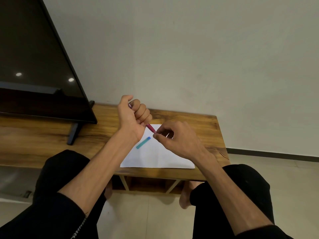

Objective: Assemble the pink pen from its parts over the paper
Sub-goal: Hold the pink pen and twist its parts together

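Over paper (155,157), left hand (133,116) fists pink pen (151,128); right hand (174,137) pinches its tip (piece too small to tell); I judge tip-fitting step, next needs twist home

wood, paper, plastic, glass
the table (198,125) is smooth grained wood with a soft sheen; the paper (155,157) matt white; the pink pen (151,128) and teal cap (143,142) look like smooth plastic; the tv screen (34,57) glossy black
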